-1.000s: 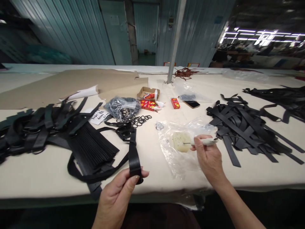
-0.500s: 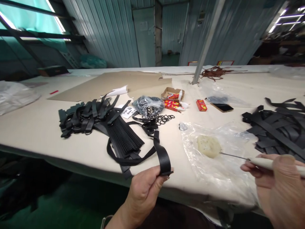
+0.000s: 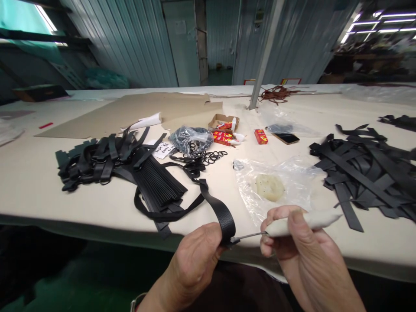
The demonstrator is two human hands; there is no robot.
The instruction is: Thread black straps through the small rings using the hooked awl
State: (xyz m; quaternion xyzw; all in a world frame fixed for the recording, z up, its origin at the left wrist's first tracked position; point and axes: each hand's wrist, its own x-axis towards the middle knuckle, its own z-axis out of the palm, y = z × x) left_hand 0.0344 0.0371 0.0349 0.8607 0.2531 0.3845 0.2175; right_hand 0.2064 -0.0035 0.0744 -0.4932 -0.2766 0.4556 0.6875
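Near the table's front edge my left hand (image 3: 199, 251) is closed on the end of a black leather strap (image 3: 224, 216), which loops back over the table. In my right hand (image 3: 302, 242) is a white-handled tool (image 3: 305, 222) with a thin metal rod. The rod's tip meets the strap end just beside my left fingertips. Behind my right hand, a pale yellowish lump (image 3: 270, 187) lies on a clear plastic sheet (image 3: 292, 171). A fan of narrow black strips (image 3: 159, 180) and a pile of buckled straps (image 3: 87, 162) lie to the left.
Loose black strips (image 3: 367, 169) are heaped on the right. Black rings (image 3: 214, 157), a bagged coil (image 3: 191, 138), red boxes (image 3: 261, 136), an open carton (image 3: 224, 121) and a phone (image 3: 286, 138) lie mid-table. A metal post (image 3: 264, 56) rises behind them.
My right hand has moved left with the white-handled tool, taking its tip from the yellowish lump to the strap end. My left hand still holds the strap. The camera view has turned slightly right.
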